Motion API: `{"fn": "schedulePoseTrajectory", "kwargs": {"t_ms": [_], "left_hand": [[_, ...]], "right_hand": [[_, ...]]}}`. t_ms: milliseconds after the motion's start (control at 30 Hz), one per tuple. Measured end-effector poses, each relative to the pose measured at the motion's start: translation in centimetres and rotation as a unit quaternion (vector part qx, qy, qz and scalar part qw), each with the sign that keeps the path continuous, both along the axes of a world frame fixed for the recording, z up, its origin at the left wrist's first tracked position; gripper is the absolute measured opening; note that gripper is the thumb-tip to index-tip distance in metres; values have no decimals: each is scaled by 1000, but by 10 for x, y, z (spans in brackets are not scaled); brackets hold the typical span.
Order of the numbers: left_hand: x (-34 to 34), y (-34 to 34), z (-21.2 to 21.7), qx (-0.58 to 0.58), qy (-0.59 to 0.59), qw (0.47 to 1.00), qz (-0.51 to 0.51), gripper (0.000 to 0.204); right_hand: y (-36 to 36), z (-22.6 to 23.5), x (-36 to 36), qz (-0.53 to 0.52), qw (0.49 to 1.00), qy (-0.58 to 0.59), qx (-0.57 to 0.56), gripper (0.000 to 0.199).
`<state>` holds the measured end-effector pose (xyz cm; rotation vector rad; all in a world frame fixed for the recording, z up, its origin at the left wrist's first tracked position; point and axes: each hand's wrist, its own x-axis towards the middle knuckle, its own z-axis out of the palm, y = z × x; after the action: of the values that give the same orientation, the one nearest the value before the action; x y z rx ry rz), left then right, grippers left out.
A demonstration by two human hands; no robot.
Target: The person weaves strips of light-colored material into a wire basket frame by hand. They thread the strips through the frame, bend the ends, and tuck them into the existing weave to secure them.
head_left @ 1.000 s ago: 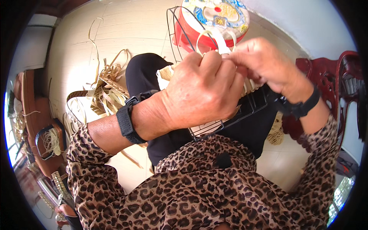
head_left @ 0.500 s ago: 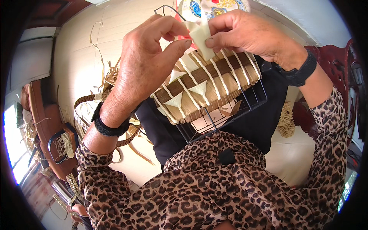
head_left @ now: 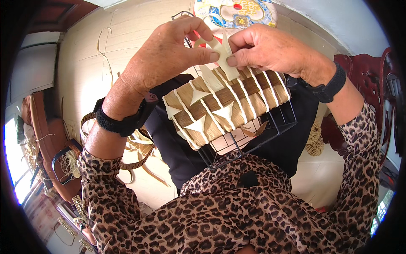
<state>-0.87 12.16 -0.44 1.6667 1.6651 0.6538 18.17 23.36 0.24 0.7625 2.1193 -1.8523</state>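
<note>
A black wire frame point(head_left: 277, 120) rests on my lap, partly covered with woven tan and brown fibre point(head_left: 220, 101) crossed by pale strips folded into triangles. My left hand point(head_left: 169, 55) and my right hand point(head_left: 266, 48) meet above its far edge. Both pinch the same pale strip point(head_left: 222, 53), which loops between my fingertips and runs down into the weave. A black band sits on each wrist.
Loose dried fibre strips point(head_left: 139, 148) lie on the pale floor at my left. A round colourful tin point(head_left: 237, 12) on a red base stands beyond the frame. A dark red wooden chair point(head_left: 363, 80) is at right, with a bundle of fibre point(head_left: 315, 139) beside it.
My hands have lifted off the frame's front, uncovering the woven panel. They now hold the pale strip higher, at the far edge, with a loop formed in it.
</note>
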Motion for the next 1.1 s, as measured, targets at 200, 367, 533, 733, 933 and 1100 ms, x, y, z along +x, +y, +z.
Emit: {"fn": "schedulePoseTrajectory", "kwargs": {"t_ms": [200,367,533,733,933,1100], "left_hand": [[3,-3,-6,227,99,966,-73,61],[8,7,-9,225,48,959,-166,73],[2,15,-9,225,31,950,-216,61],[6,28,-6,133,-115,954,-241,33],[17,37,-6,19,-166,952,-255,27],[21,40,-7,21,-136,962,-236,27]], "right_hand": [[-3,0,3,110,970,59,207,23],[-1,-2,3,91,988,51,116,15],[-4,2,12,-65,991,6,-112,20],[-1,6,27,-96,981,5,-169,23],[-10,12,44,-115,984,-20,-137,25],[-20,19,49,-166,977,0,-137,25]]}}
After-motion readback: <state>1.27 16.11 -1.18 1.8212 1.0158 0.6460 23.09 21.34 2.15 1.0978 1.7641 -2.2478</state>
